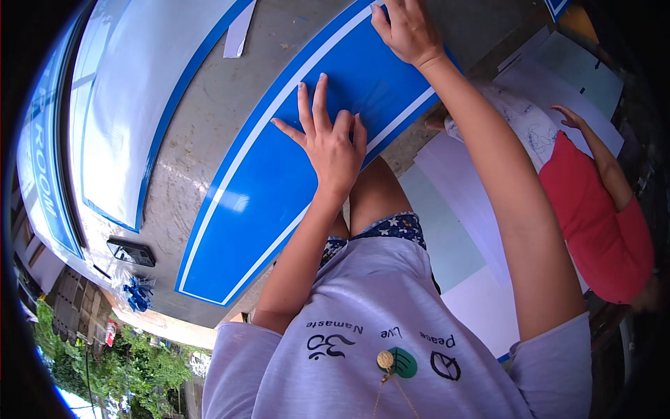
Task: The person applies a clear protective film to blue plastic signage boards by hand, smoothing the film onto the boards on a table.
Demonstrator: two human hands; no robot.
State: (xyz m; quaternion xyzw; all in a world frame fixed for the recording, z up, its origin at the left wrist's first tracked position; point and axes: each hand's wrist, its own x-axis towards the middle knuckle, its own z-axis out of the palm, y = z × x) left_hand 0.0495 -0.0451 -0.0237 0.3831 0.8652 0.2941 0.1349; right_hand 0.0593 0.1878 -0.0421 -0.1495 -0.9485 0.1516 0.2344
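A long blue sign panel with white border lines lies on the grey table in front of me. My left hand rests on its blue face, palm down, some fingers spread and others bent. Farther up the panel, my right hand is at the upper end, near the white border line. Its thumb is apart, and the frame's top edge cuts off some fingers. Nothing shows in either hand.
White blue-edged panels stand or lie to the left. On the table are a black phone, blue crumpled scraps and a white strip. A person in red is at right beside large pale sheets.
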